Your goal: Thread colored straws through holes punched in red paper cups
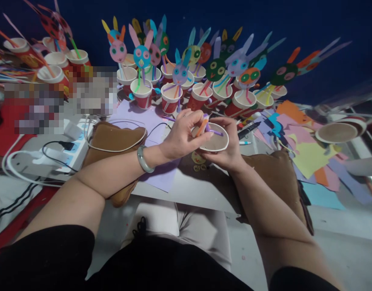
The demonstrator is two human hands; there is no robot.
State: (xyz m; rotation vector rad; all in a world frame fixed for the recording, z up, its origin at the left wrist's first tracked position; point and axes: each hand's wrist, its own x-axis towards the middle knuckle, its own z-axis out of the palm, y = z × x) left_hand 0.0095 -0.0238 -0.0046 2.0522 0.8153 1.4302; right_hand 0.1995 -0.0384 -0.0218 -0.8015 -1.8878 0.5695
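Note:
My right hand [230, 147] is wrapped round a paper cup [218, 141], its open mouth tilted toward me. My left hand [186, 133] pinches an orange pipe cleaner [202, 127] and a purple pipe cleaner [215, 132] at the cup's rim. Part of the purple one lies across the cup's opening. The left fingers cover some of the rim, and the cup's outer wall is mostly hidden. Just below the cup, small round stickers [199, 167] lie on the table. A black pen [249, 130] lies right of my right hand.
Several red cups with paper rabbit heads [142, 56] stand along the back. Coloured paper scraps [307, 155] and stacked cups [337, 132] lie right. Brown cushions [115, 139] flank my forearms. A white power strip [73, 145] with cables and a purple sheet [161, 178] are left.

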